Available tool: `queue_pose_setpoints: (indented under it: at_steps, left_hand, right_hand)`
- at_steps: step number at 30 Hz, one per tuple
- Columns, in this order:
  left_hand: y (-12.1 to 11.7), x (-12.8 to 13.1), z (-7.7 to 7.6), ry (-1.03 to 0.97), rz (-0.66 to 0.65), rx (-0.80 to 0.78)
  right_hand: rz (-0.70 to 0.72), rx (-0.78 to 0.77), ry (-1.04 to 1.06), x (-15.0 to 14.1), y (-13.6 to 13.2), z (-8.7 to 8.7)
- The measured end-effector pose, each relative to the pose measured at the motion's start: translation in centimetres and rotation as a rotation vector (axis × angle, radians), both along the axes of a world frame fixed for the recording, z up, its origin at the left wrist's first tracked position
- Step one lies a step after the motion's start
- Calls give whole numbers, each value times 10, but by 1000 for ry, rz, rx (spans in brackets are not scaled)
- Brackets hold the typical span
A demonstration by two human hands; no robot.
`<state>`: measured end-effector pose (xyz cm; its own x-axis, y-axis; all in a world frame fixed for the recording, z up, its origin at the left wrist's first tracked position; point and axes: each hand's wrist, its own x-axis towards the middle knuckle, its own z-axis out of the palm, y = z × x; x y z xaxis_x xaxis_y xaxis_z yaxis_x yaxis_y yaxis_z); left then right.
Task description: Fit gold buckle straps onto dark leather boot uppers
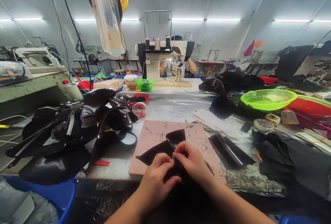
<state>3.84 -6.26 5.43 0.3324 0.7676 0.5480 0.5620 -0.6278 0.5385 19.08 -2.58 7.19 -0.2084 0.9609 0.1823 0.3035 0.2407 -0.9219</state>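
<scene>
Both hands are brought together at the near part of a glossy, black-brown leather piece [177,137], which lies across a flat, pinkish rectangular board [150,131] on the grey, scuffed worktop [168,108]. The right hand [193,162] has its thumb and forefinger closed in a pinch on the leather's edge, just beside the left fingertips. The left hand [157,176] is half closed, fingers curled in and thumb set a little apart below them, with dark material between (how firmly it grips, I cannot tell).

The leather reaches away from the hands: one tapering arm runs out to the left along the board, and a wider flap stands up just beyond the fingers, its surface curved and catching the light. Its nearer part is in deep shadow and partly covered by the hands, so the full outline cannot be read.

To the left of the board is a heap of shiny black leather parts [93,108], with a small flat red piece [102,163] near it. To the right lie a sheaf of dark strips [230,151], thin white sheets [210,120] and a rumpled dark-grey cloth [287,155].
</scene>
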Motion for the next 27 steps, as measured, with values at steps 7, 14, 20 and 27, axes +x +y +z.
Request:
queue_pose_setpoints:
  at_steps: [7, 14, 20, 27]
  left_hand:
    - [5, 1, -7, -103, 79, 39]
    - [8, 0, -7, -162, 86, -134]
    - [4, 1, 8, -88, -40, -218]
    - [3, -1, 27, 174, -147, -215]
  right_hand:
    - [25, 207, -170, 18, -4, 4]
    - [0, 206, -562, 22, -21, 3]
    - [36, 75, -330, 12, -25, 5]
    - [83, -41, -107, 18, -29, 10]
